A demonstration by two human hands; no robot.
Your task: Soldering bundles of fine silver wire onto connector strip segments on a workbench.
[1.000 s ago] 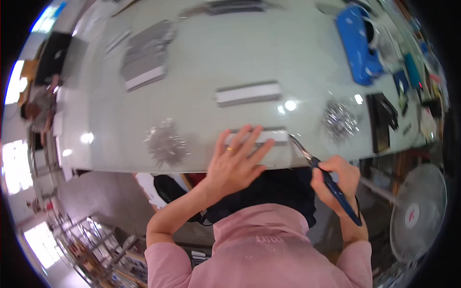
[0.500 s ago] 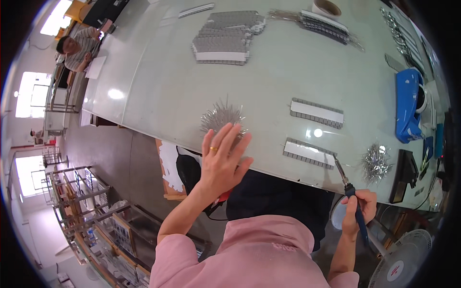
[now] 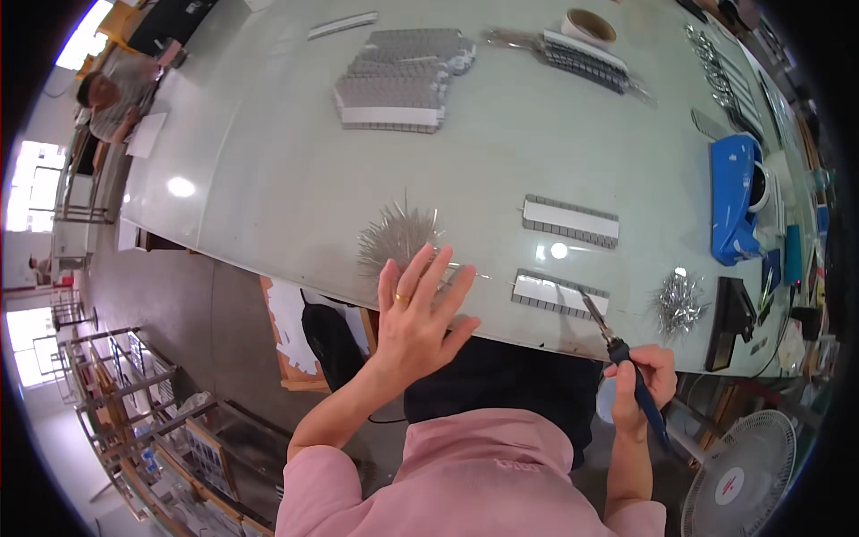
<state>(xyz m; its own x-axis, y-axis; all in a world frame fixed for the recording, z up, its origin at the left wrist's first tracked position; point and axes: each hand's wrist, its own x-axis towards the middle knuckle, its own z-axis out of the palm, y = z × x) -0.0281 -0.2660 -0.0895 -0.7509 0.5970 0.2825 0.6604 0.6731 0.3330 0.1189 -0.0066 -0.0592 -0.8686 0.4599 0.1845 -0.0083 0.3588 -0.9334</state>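
Observation:
My left hand is open, fingers spread, palm down at the near table edge. Its fingertips overlap the right side of a spiky pile of thin silver wire pieces; whether they touch it I cannot tell. My right hand is closed around the dark blue handle of a soldering iron. The iron's tip points up and left, over the right part of a white strip with grey segmented edges. A thin wire sticks out at that strip's left end. Beyond it lies a similar strip.
Stacked grey strips lie at the far left, more strips at the far right beside a tape roll. On the right are a shiny wire cluster, a blue tape dispenser and a dark stand. Below it stands a fan.
The whole view has shifted a little. The soldering iron's tip has moved left, inward over the near strip. My left hand has slid slightly right relative to the wire pile.

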